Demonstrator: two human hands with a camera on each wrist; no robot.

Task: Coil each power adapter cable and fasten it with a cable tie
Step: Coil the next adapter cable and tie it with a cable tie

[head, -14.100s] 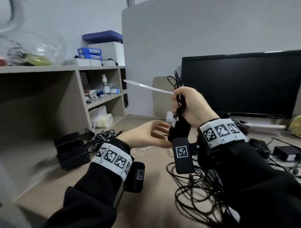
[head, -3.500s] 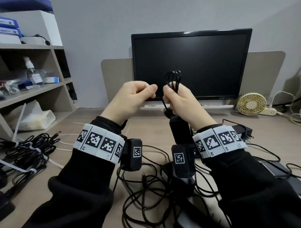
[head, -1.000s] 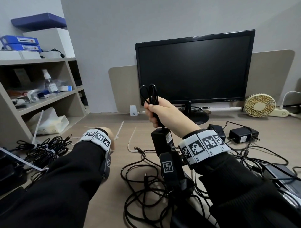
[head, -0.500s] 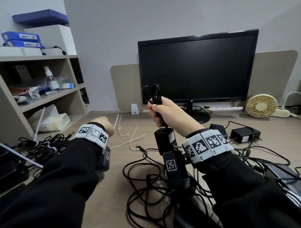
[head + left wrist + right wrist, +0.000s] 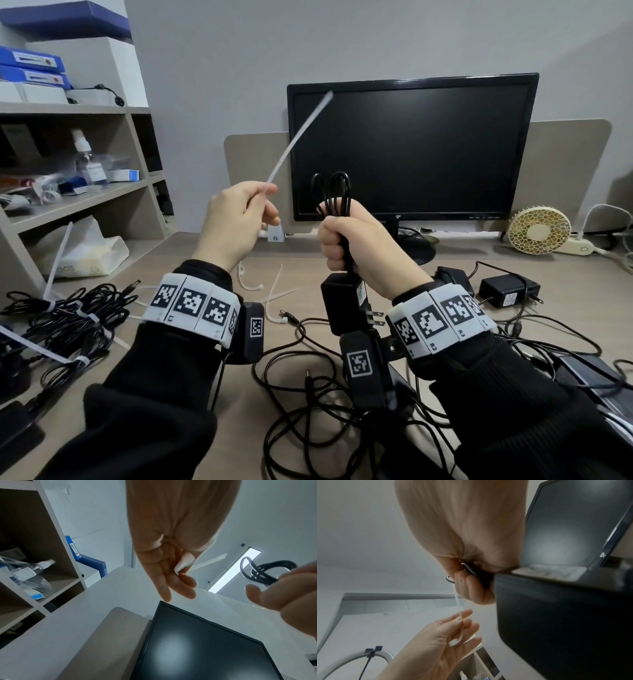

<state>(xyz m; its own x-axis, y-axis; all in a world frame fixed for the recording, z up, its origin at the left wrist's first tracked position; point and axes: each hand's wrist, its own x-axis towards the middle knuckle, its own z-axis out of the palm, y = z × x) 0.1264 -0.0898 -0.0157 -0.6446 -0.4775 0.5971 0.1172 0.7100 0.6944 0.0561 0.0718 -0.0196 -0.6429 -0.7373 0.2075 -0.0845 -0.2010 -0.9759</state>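
My right hand (image 5: 346, 236) grips a coiled black cable (image 5: 334, 195) in a fist in front of the monitor; loops stick out above the fist and its black power adapter (image 5: 344, 308) hangs below. To the left, my left hand (image 5: 239, 219) pinches a white cable tie (image 5: 298, 137) that points up and to the right. The two hands are a short gap apart. In the right wrist view the cable tie (image 5: 458, 607) runs up from the left fingers (image 5: 467, 615); the adapter (image 5: 556, 615) fills the right side. The left wrist view shows the tie's end (image 5: 184, 562) in my fingers.
Loose black cables (image 5: 308, 394) and adapters (image 5: 507, 291) lie tangled on the desk below my arms. Spare white ties (image 5: 274, 291) lie behind my left wrist. Tied cable bundles (image 5: 61, 318) sit at the left by a shelf (image 5: 85, 202). A monitor (image 5: 411, 147) and a small fan (image 5: 539, 231) stand behind.
My left hand has risen from the desk with a white cable tie and come up beside the right hand. The right hand still holds the coiled cable.
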